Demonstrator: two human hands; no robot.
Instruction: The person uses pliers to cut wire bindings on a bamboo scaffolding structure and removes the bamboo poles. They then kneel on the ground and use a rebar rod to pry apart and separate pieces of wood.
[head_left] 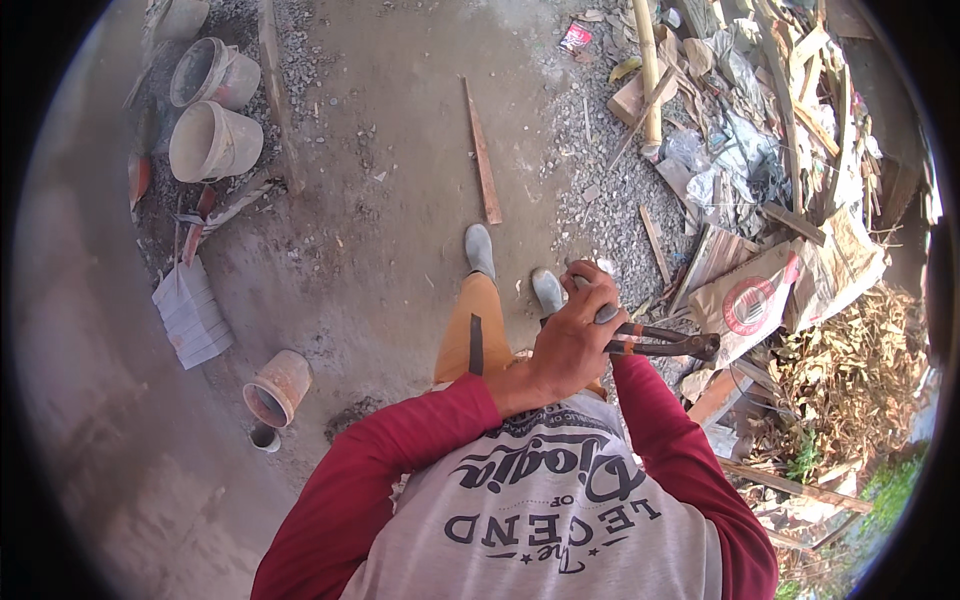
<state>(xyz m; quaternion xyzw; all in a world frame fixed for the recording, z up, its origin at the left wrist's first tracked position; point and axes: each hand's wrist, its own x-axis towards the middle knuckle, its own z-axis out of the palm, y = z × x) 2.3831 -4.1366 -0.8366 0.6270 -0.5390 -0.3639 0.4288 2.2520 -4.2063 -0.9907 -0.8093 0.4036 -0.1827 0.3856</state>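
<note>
My left hand (565, 345) is closed around the dark metal pincers (680, 344) in front of my torso, with their head sticking out to the right. My right hand (590, 280) is mostly hidden behind the left, its visible fingers curled near the handle ends; what it grips is unclear. Below the hands show my orange-trousered leg and grey boots (478, 247).
Several buckets (210, 145) and a folded white sheet (190, 315) lie left. A thin board (480, 150) lies on the dirt ground ahead. Right are scrap wood (800, 225), plastic, torn sacks (745, 300), gravel and dry leaves (820, 400).
</note>
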